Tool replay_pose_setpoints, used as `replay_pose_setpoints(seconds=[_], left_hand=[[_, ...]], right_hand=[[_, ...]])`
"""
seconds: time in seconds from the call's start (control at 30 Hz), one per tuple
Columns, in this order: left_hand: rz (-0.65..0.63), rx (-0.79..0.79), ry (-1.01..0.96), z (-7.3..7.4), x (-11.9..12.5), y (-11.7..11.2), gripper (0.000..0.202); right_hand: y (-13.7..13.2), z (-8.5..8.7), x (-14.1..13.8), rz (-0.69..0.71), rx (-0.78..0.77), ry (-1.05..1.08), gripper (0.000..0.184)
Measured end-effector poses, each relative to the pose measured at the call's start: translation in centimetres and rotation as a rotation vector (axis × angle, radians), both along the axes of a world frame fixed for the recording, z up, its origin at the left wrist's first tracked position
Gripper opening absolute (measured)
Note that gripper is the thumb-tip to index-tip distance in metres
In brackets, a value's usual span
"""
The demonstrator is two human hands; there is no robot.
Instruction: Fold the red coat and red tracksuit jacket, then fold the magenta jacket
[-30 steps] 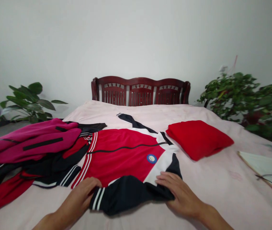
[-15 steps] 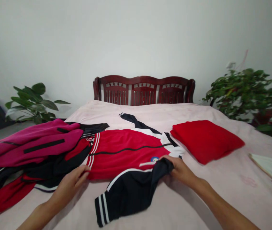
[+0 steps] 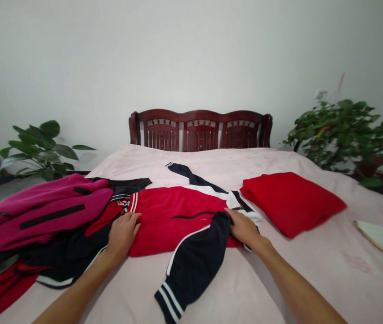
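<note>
A red track jacket (image 3: 164,200) lies flat on the bed, hem toward the left and white collar (image 3: 233,199) toward the right. Its near side is folded over part of the black zip. My left hand (image 3: 121,231) is closed on the jacket's edge by the white-striped hem. At the shoulder, my right hand (image 3: 244,228) grips the top of the near navy sleeve (image 3: 198,256), fingertips partly hidden by cloth. That sleeve hangs down toward me, its striped cuff on the sheet. The far sleeve (image 3: 196,178) stretches away toward the headboard.
Left of the jacket is a heap of clothes, with a magenta garment (image 3: 56,204) on top. A folded red cloth (image 3: 292,202) sits to the right on the pink sheet (image 3: 316,279). Beyond are a wooden headboard (image 3: 201,130) and leafy plants (image 3: 336,135) on both sides.
Both hands have moved forward, carrying the jacket's near edge over toward the zip. The near sleeve has swung right, and the round badge on the chest is now covered.
</note>
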State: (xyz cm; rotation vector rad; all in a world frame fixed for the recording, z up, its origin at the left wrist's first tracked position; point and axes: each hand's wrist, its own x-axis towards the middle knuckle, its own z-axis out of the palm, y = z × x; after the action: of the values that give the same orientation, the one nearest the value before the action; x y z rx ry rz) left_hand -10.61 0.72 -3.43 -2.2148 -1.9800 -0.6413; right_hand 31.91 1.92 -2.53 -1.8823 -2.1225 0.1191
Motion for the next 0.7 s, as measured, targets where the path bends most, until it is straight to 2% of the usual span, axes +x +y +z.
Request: replay_pose_setpoints(seconds=[0.1, 0.2, 0.23, 0.3, 0.37, 0.47, 0.53, 0.63, 0.7], left_hand=[[-0.226, 0.054, -0.106, 0.9, 1.5, -3.4, 0.026], [-0.582, -0.195, -0.2, 0.8, 4.4, -8.0, 0.02], [-0.681, -0.24, -0.177, 0.5, 5.4, -9.4, 0.028], [-0.752, -0.27, -0.117, -0.4, 7.1, -11.3, 0.053], [-0.732, -0.295, -0.057, -1.3, 8.4, -12.1, 0.065], [-0.659, -0.352, -0.001, -1.9, 9.3, -11.6, 0.053], [-0.588, -0.361, -0.059, -1.3, 9.1, -10.6, 0.042], [-0.395, -0.354, -0.415, 1.0, 7.2, -8.2, 0.025], [-0.157, -0.282, -0.799, 2.9, 4.9, -6.2, 0.018]], right_hand=[[-1.5, 0.5, 0.7, -0.061, -0.024, 0.053, 0.067], [-3.2, -0.1, 1.7, -0.089, -0.032, 0.093, 0.073], [-3.7, -0.5, 2.0, -0.083, -0.028, 0.101, 0.074], [-4.7, -1.5, 2.4, -0.055, 0.0, 0.11, 0.078], [-5.5, -2.3, 2.6, -0.025, 0.051, 0.105, 0.083], [-6.1, -3.0, 2.6, -0.029, 0.155, 0.094, 0.077], [-6.1, -3.1, 2.8, -0.046, 0.225, 0.095, 0.066], [-6.0, -3.2, 3.4, -0.085, 0.335, 0.114, 0.051], [-5.8, -3.3, 3.8, -0.123, 0.401, 0.138, 0.046]])
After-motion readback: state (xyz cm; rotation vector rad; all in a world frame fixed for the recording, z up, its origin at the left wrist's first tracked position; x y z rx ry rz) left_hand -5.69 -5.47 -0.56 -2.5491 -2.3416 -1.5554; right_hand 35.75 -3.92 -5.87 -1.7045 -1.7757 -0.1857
